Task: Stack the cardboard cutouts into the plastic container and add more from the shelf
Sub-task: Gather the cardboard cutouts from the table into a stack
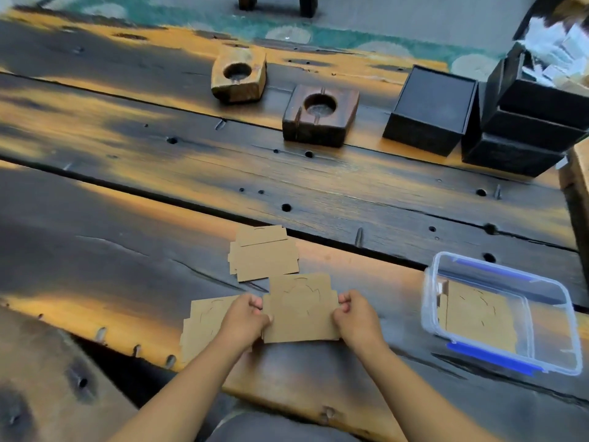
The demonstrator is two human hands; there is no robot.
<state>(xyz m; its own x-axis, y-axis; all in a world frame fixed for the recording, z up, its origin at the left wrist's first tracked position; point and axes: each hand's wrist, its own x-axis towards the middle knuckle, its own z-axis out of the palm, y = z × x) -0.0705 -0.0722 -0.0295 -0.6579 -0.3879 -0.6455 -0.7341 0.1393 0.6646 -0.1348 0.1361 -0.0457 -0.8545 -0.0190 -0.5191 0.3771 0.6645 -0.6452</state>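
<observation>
A brown cardboard cutout [301, 309] is held just above the dark wooden table, gripped at its left edge by my left hand [245, 317] and at its right edge by my right hand [358, 315]. More cutouts lie under my left hand in a small pile [202, 327]. Another small pile of cutouts [263, 253] rests flat a little farther away. To the right stands a clear plastic container [428, 301] with blue clips, open, holding cardboard cutouts [478, 314] on its floor.
Two wooden blocks with round hollows [239, 74] [320, 114] sit farther back on the table [127, 186]. Several black boxes [430, 110] are stacked at the back right, with white paper packets [557, 55] above them. A light wooden crate edge [578, 186] shows at the right.
</observation>
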